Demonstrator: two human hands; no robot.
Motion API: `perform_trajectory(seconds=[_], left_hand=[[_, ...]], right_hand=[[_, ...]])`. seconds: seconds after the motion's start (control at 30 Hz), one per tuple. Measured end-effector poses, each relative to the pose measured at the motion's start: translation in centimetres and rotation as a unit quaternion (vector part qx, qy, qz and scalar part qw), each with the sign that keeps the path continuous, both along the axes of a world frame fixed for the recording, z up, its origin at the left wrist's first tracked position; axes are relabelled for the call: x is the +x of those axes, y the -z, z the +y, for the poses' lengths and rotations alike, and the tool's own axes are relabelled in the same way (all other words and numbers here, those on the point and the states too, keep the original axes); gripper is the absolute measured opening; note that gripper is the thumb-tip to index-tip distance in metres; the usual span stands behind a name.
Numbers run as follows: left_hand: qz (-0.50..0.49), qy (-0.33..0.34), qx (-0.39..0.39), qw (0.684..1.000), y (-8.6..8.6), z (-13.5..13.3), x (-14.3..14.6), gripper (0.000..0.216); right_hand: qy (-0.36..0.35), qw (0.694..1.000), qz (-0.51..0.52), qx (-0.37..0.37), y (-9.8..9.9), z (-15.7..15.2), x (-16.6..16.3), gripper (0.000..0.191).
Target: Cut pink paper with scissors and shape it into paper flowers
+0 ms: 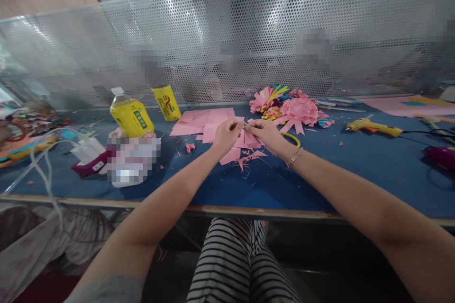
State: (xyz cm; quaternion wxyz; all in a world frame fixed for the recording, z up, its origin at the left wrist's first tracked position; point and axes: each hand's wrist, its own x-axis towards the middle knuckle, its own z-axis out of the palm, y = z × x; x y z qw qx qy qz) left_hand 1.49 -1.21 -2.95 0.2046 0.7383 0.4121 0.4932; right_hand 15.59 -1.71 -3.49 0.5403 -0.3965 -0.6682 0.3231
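My left hand [227, 133] and my right hand [265, 133] meet over the pink paper, thumbs and fingers pinched together. Between the fingertips is something small and thin that I cannot make out. Just below the fingers a pink paper piece with fold lines [248, 141] spreads out; whether it is held or lies on the table cannot be told. Pink paper sheets [194, 120] are stacked behind my left hand. Cut pink scraps [245, 160] lie in front of the hands. A yellow ring [293, 139], partly covered, rests by my right wrist.
Pink paper flowers [298, 111] are heaped behind my right hand. A yellow glue gun [377, 128] lies to the right on the blue table [256, 194]. At left stand a yellow-labelled bottle [131, 116], a yellow can [166, 103] and a purple-and-white item [93, 161]. A perforated metal screen [213, 23] borders the back.
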Motion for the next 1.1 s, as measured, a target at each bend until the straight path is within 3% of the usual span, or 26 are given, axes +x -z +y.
perform_trajectory(seconds=[0.23,0.77,1.1], left_hand=[[0.112,-0.004,0.095,0.989,-0.3,-0.2,-0.3,0.023],[0.063,0.035,0.015,0.997,-0.3,-0.6,-0.2,0.017],[0.038,-0.013,0.029,0.999,-0.4,-0.4,-0.1,0.020]], right_hand=[[-0.016,1.000,-0.003,-0.002,0.3,0.1,-0.2,0.025],[-0.035,0.998,0.057,0.010,0.5,0.2,-0.7,0.021],[-0.043,0.997,0.067,-0.004,0.0,-0.5,-1.1,0.021]])
